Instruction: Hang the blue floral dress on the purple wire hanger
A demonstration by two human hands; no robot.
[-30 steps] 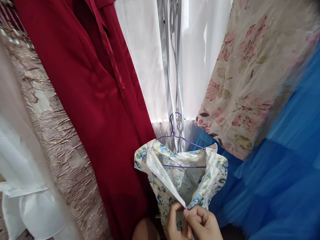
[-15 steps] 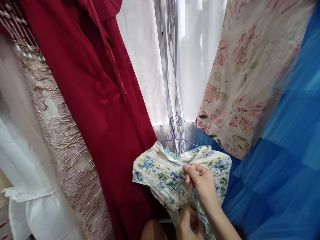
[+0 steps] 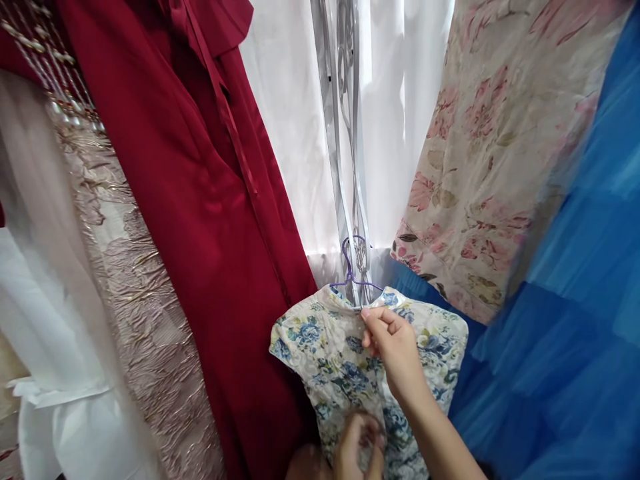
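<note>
A white dress (image 3: pixel 345 353) with blue flowers and green-yellow leaves hangs on a thin purple hanger (image 3: pixel 349 272). My right hand (image 3: pixel 397 343) is closed in a pinch at the middle of its neckline, thumb and forefinger on the edge. Whatever small part sits between those fingertips is hidden. Lower down, my left hand (image 3: pixel 357 443) is in front of the dress with curled fingers, slightly blurred. I cannot make out what its fingers hold. A seam runs down the dress between the two hands.
A dark red satin gown (image 3: pixel 200 220) and a crinkled pinkish garment (image 3: pixel 150 293) hang on the left, with white fabric (image 3: pixel 65 373) beyond. A pink-flowered cloth (image 3: pixel 475 167) and a blue layered garment (image 3: pixel 565 333) hang on the right. Metal rods (image 3: pixel 345 133) stand before a white curtain (image 3: pixel 280 100).
My right hand has moved slightly up and left to the neckline. The dress top now lies flatter, its neckline closer together. My left hand has shifted slightly left.
</note>
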